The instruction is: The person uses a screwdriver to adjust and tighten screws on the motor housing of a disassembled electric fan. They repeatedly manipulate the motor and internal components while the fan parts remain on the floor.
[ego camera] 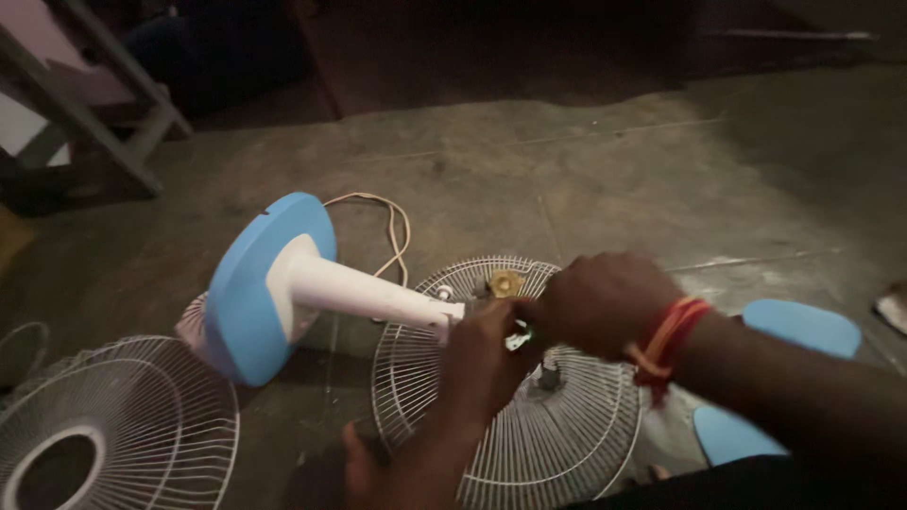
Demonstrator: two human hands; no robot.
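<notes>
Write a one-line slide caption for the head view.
Left hand and right hand meet at the neck of a tipped fan stand, over a wire fan guard on the concrete floor.

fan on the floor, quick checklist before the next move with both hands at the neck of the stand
1. Both hands on the work: left hand and right hand meet at the stand's end: ok.
2. Fan stand lying steady on its blue base: ok.
3. Wire guard flat under the hands: ok.
4. Cord away from the hands: ok.
5. Grip on the small part between the fingers: cannot tell.
6. Light: dim, not ok.
</notes>
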